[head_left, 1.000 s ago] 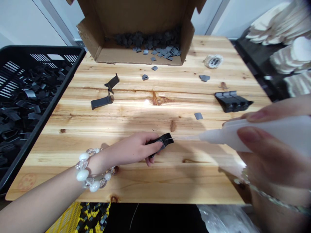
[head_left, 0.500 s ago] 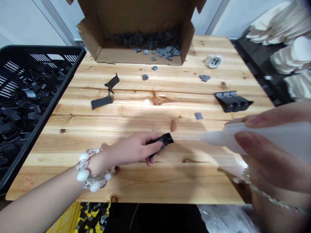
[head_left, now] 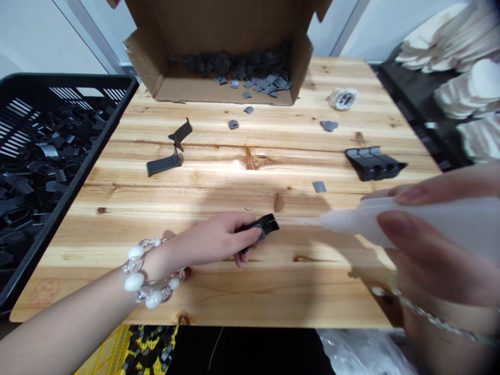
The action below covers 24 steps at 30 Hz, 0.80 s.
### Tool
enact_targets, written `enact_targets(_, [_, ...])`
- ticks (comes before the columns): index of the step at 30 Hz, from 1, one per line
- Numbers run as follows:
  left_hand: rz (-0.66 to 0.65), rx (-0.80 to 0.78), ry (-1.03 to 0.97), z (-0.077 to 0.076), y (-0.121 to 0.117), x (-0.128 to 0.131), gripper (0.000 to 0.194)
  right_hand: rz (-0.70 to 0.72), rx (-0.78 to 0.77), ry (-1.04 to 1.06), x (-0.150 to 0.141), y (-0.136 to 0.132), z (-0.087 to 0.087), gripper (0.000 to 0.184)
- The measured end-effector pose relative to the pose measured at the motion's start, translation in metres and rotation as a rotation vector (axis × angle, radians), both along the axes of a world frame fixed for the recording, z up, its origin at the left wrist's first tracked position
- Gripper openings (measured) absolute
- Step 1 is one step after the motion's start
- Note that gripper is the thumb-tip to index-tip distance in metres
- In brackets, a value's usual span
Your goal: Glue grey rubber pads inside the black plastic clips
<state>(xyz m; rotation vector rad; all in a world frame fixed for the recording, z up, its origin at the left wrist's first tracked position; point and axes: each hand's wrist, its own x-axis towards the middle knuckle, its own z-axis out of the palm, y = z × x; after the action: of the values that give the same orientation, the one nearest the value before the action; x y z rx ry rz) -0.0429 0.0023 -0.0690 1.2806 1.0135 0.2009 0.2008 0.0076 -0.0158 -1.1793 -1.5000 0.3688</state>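
My left hand (head_left: 230, 237), a beaded bracelet at its wrist, is closed round a small black plastic clip (head_left: 269, 224) just above the wooden table. The thumb presses on the clip's side, and its open end points right. In my right hand (head_left: 437, 250) is a white squeeze bottle (head_left: 371, 216), held sideways with its thin clear nozzle (head_left: 300, 221) reaching left to the clip's end. Whether the nozzle tip touches the clip I cannot tell. Beyond the hands lies a single grey square pad (head_left: 319, 186).
A cardboard box (head_left: 164, 88) of grey pads stands at the back of the table (head_left: 219, 187). Two bent black clips (head_left: 164, 164) lie left, joined black clips (head_left: 375, 162) and a tape roll (head_left: 344, 98) right. A black crate (head_left: 125, 104) of parts flanks the left edge.
The bottle's nozzle has shifted slightly left against the end of the clip. My left hand and the clip have stayed in place.
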Motion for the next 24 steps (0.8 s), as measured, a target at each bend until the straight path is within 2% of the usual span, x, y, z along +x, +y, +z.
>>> enact_targets(2, [0.006,-0.005,-0.009,-0.001,0.0,0.0,0.029,0.011,0.03,-0.002,0.0,0.007,-0.001,0.023])
enact_targets(5, [0.04,-0.018,-0.066,-0.002,0.0,0.001,0.025,-0.019,0.136,0.159,0.001,0.023,-0.006,0.024])
enact_targets(7, [0.086,-0.018,-0.116,-0.003,0.001,0.001,0.025,0.054,0.182,0.249,0.004,0.035,-0.012,0.024])
enact_targets(10, [0.142,-0.021,-0.162,-0.005,0.002,0.001,0.028,0.164,0.166,0.296,0.009,0.046,-0.019,0.024])
enact_targets(14, [0.161,-0.047,-0.197,-0.008,0.002,0.0,0.028,0.175,0.176,0.28,0.011,0.046,-0.02,0.025])
enact_targets(19, [0.173,-0.06,-0.223,-0.009,0.002,0.0,0.028,0.111,0.223,0.215,0.01,0.043,-0.017,0.019])
enact_targets(24, [0.183,-0.062,-0.219,-0.009,0.002,0.001,0.027,0.162,0.216,0.336,0.01,0.047,-0.015,0.02])
